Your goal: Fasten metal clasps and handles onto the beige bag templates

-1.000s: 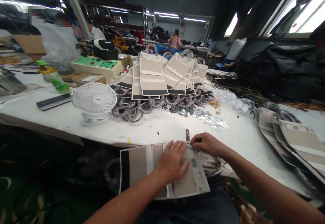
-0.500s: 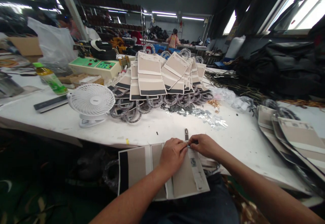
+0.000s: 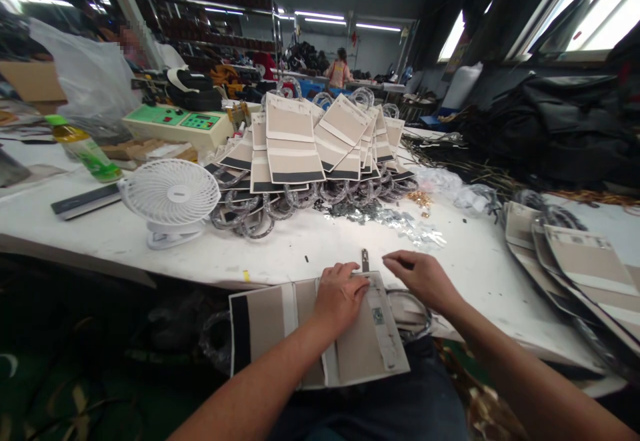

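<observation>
At the lower centre of the frame, an unfolded beige panel point(image 3: 357, 355) with a dark band along its left end lies over the near edge of the white table point(image 3: 280, 261) and the person's lap. The left hand point(image 3: 341, 297) is laid on the panel near its top edge, palm down with the fingers slightly bent, pressing rather than gripping. Just beyond that edge a small dark strip with holes point(image 3: 365, 261) sticks up onto the table.

Right of the strip, the right hand point(image 3: 423, 279) is raised clear of the panel, its fingers curled and the thumb close to the forefinger; whether something small is pinched there cannot be told. Below that hand, a plastic-wrapped ring handle point(image 3: 425, 321) shows beside the panel's right end.

In the middle of the frame rises a heap of similar panels point(image 3: 295, 127), with silvery metal pieces point(image 3: 400, 223) and a few golden ones point(image 3: 419, 198) scattered in front. A white fan point(image 3: 173, 191) stands at centre left, and more panels point(image 3: 585, 254) are stacked at the right edge.
</observation>
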The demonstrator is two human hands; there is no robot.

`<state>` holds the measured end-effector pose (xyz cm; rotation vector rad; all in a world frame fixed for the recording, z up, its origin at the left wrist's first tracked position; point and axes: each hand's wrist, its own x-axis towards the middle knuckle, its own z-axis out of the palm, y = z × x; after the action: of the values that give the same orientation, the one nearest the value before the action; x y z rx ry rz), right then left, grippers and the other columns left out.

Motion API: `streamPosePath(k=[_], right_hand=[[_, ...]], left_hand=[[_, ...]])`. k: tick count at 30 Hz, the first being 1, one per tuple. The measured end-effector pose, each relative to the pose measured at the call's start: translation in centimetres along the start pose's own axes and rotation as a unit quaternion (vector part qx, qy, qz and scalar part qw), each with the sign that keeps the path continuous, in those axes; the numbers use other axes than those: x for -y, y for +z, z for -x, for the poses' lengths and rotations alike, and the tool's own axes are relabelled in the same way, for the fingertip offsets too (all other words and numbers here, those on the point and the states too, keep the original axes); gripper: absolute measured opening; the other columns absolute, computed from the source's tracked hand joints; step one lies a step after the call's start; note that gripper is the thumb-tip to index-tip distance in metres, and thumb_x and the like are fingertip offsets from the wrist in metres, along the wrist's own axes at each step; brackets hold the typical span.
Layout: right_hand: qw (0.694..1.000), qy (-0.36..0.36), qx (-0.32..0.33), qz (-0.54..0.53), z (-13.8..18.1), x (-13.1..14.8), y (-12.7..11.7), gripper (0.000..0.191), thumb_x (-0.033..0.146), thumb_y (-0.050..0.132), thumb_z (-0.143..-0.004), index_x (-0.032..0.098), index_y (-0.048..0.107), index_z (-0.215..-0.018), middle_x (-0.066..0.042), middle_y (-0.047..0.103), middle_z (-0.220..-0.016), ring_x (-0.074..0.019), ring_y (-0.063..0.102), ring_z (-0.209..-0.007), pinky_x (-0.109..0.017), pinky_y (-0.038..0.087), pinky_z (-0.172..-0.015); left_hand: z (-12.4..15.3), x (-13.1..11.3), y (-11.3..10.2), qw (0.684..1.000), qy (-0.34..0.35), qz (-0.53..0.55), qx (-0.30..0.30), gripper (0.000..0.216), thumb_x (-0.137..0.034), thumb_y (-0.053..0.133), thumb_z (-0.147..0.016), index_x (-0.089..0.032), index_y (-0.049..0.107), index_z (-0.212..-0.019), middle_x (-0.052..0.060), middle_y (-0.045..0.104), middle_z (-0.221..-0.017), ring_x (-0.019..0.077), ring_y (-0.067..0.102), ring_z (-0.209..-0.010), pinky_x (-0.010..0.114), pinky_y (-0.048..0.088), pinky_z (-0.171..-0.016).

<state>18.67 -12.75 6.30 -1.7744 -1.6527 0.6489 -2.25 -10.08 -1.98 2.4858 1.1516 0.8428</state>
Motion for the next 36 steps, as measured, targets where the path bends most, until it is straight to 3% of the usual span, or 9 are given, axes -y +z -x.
streamPosePath(k=[3, 6, 12, 16, 19, 23, 25, 30, 36], right_hand=[[0.979, 0.016, -0.127, -0.157, -0.1, 1.7, -1.1, 0.032, 0.05, 0.072, -0.091, 0.02, 0.08, -0.099, 0.002, 0.061, -0.056, -0.0151, 0.055, -0.051, -0.028, 0.045, -0.051], [0.926, -0.025, -0.202, -0.319, -0.5, 2.6, -0.1, 0.03, 0.048, 0.075, -0.09, 0.019, 0.076, -0.099, 0.006, 0.05, -0.052, -0.0116, 0.045, -0.044, -0.025, 0.041, -0.043], [0.814, -0.015, -0.28, -0.508, -2.4, 1.2, 3.3, 0.024, 0.04, 0.078, -0.087, 0.019, 0.067, -0.086, 0.01, 0.041, -0.054, -0.0065, 0.039, -0.041, -0.02, 0.039, -0.04], [0.781, 0.012, -0.296, -0.55, -3.2, 0.1, 3.6, 0.024, 0.038, 0.079, -0.087, 0.019, 0.064, -0.083, 0.011, 0.038, -0.053, -0.0059, 0.035, -0.041, -0.019, 0.036, -0.039], [0.809, 0.003, -0.291, -0.51, -2.8, 0.4, 4.0, 0.024, 0.038, 0.075, -0.089, 0.02, 0.062, -0.08, 0.011, 0.038, -0.052, -0.0067, 0.034, -0.04, -0.021, 0.035, -0.039], [0.927, -0.054, -0.214, -0.303, -1.3, 2.5, 5.3, 0.025, 0.038, 0.071, -0.091, 0.021, 0.065, -0.075, 0.004, 0.055, -0.056, -0.0124, 0.051, -0.049, -0.026, 0.044, -0.05], [0.96, -0.104, -0.157, -0.209, -0.7, 3.7, 5.9, 0.024, 0.036, 0.069, -0.091, 0.021, 0.068, -0.073, 0.0, 0.066, -0.064, -0.0154, 0.059, -0.059, -0.028, 0.048, -0.059], [0.968, -0.129, -0.124, -0.174, -0.1, 4.4, 6.1, 0.029, 0.041, 0.065, -0.094, 0.022, 0.067, -0.072, 0.0, 0.066, -0.064, -0.0156, 0.059, -0.06, -0.028, 0.047, -0.062], [0.952, -0.028, -0.124, -0.279, 0.1, 2.7, 5.8, 0.045, 0.06, 0.063, -0.094, 0.022, 0.061, -0.071, 0.001, 0.062, -0.059, -0.0155, 0.055, -0.053, -0.028, 0.046, -0.055]], left_hand=[[-0.5, 0.3, -0.6, 0.999, 0.022, -0.016, 0.031, 0.014, -0.032, 0.066, -0.099, -0.03, 0.079, -0.107, 0.003, 0.07, -0.127, 0.027, 0.06, -0.111, 0.046, 0.046, -0.091], [-0.8, 0.6, -0.9, 0.998, 0.029, -0.019, 0.051, 0.016, -0.035, 0.064, -0.101, -0.031, 0.078, -0.107, 0.003, 0.073, -0.116, 0.0261, 0.06, -0.105, 0.045, 0.046, -0.087], [-1.1, 0.8, -0.5, 0.998, 0.018, -0.007, 0.059, 0.016, -0.036, 0.064, -0.101, -0.032, 0.079, -0.105, 0.003, 0.073, -0.111, 0.0253, 0.058, -0.104, 0.042, 0.045, -0.086], [-1.3, 0.9, -0.2, 0.998, 0.011, 0.004, 0.065, 0.015, -0.035, 0.064, -0.101, -0.032, 0.079, -0.103, 0.003, 0.073, -0.111, 0.025, 0.058, -0.104, 0.042, 0.045, -0.087], [-1.4, 1.0, -0.2, 0.998, 0.013, 0.01, 0.065, 0.015, -0.035, 0.065, -0.1, -0.032, 0.079, -0.103, 0.003, 0.073, -0.112, 0.0251, 0.058, -0.103, 0.042, 0.046, -0.087], [-1.6, 0.9, -0.4, 0.997, 0.004, 0.021, 0.068, 0.015, -0.033, 0.066, -0.098, -0.032, 0.079, -0.105, 0.003, 0.074, -0.113, 0.0263, 0.06, -0.106, 0.044, 0.048, -0.091], [-1.8, 0.8, -0.7, 0.996, -0.023, 0.031, 0.078, 0.018, -0.031, 0.065, -0.097, -0.032, 0.078, -0.11, 0.004, 0.075, -0.111, 0.0268, 0.061, -0.107, 0.044, 0.049, -0.095], [-3.1, 0.5, -2.1, 0.979, -0.121, 0.035, 0.161, 0.03, -0.037, 0.057, -0.099, -0.03, 0.073, -0.123, 0.002, 0.076, -0.119, 0.0242, 0.067, -0.109, 0.035, 0.051, -0.094], [-5.7, 0.3, -2.3, 0.955, -0.17, -0.005, 0.243, 0.042, -0.062, 0.061, -0.089, -0.025, 0.079, -0.079, 0.007, 0.079, -0.085, 0.0271, 0.073, -0.086, 0.032, 0.05, -0.074]])
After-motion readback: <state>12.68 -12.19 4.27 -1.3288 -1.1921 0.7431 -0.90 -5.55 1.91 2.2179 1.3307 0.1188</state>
